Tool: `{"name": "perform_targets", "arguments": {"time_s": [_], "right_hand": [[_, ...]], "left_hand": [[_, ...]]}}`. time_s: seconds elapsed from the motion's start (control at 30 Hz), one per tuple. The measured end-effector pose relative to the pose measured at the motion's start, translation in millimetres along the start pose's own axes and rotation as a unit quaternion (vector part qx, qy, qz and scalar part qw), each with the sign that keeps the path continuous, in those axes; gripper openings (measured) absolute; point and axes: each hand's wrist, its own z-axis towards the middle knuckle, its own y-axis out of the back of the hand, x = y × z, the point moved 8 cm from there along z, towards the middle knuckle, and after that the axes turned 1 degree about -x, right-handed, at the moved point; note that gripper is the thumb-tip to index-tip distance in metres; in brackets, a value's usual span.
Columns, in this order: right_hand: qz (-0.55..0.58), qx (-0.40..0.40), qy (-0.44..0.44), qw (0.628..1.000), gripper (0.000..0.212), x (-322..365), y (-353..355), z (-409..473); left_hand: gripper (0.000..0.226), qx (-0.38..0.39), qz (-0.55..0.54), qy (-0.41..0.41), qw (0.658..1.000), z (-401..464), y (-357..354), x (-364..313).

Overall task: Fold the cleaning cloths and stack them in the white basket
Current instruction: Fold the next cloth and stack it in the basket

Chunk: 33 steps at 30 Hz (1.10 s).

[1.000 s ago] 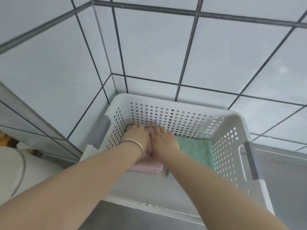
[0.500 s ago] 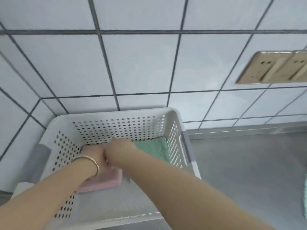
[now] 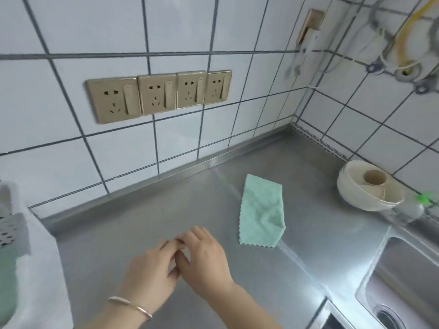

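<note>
Green cloth lies loosely creased on the steel counter, unfolded, its long axis running roughly 12 to 6 o'clock. It sits at about 1 o'clock from the right hand, near but apart; the left hand is farther, so the right seems the likelier to reach it. Both hands hover together over the counter, fingers loosely curled and touching each other, holding nothing. Basket edge shows at 9 o'clock; bowl at 2 o'clock.

My only view is head-worn, looking forward and down, close over the counter, facing the tiled wall corner.
</note>
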Motion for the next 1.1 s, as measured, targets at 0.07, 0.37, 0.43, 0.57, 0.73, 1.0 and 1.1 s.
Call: {"name": "perform_targets", "arguments": {"time_s": [0.07,0.37,0.43,0.57,0.73,1.0,1.1], "right_hand": [[-0.071,0.032,-0.05,0.996,0.014,-78,1,-20],[-0.181,0.161,-0.087,0.966,0.035,-279,-12,-52],[-0.187,0.169,-0.056,0.966,0.033,-289,-17,-53],[-0.153,0.098,0.002,0.983,0.019,-296,-7,-43],[-0.025,-0.025,0.02,0.999,0.012,-294,32,-30],[-0.009,-0.092,0.013,0.996,0.024,-282,83,-7],[-0.042,-0.093,0.019,0.995,0.009,-265,104,4]], "left_hand": [[0.03,0.009,-0.033,-0.047,0.998,10,-22,-48],[0.033,0.079,-0.04,0.048,0.995,87,-149,-133],[0.038,0.08,-0.017,0.065,0.995,95,-159,-136],[0.048,0.033,0.037,0.036,0.998,106,-165,-151],[0.019,-0.069,0.088,-0.053,0.992,126,-139,-183],[0.028,-0.179,0.116,-0.099,0.972,117,-67,-218],[0.026,-0.224,0.11,-0.082,0.965,92,-23,-216]]}}
